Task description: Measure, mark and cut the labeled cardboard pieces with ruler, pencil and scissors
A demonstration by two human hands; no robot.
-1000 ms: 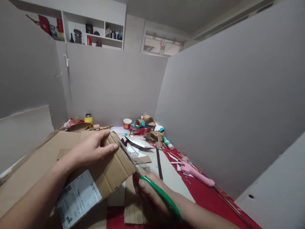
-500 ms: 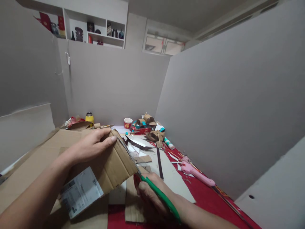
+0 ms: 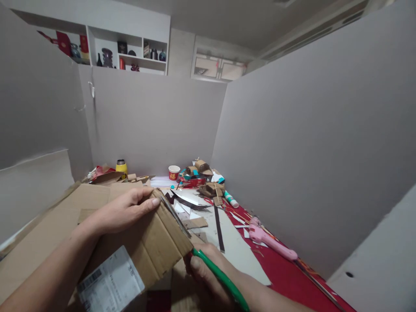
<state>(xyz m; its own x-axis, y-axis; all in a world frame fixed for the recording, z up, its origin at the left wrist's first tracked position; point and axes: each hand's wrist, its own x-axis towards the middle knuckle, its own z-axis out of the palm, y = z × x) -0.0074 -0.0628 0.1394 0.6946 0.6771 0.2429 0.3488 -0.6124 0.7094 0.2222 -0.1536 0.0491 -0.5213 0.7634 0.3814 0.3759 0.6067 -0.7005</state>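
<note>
My left hand [image 3: 125,210] presses flat on top of a brown corrugated cardboard box piece [image 3: 156,242], fingers spread toward its upper right edge. A white shipping label [image 3: 110,286] is stuck on the cardboard's near side. My right hand [image 3: 208,275] grips green-handled scissors [image 3: 217,275] at the bottom centre. Their blades [image 3: 175,214] run up along the cardboard's right edge, into the cut.
A pink glue gun [image 3: 271,238] lies on the red table cover [image 3: 292,277] at right. A dark ruler [image 3: 218,227], paper scraps, a red paper cup [image 3: 173,172], a yellow bottle [image 3: 121,167] and cardboard models sit further back. Grey partition boards [image 3: 308,143] wall in the table.
The cardboard and both hands have shifted slightly lower and nearer in view; the scissors stay along the cardboard's right edge, the handles a little lower.
</note>
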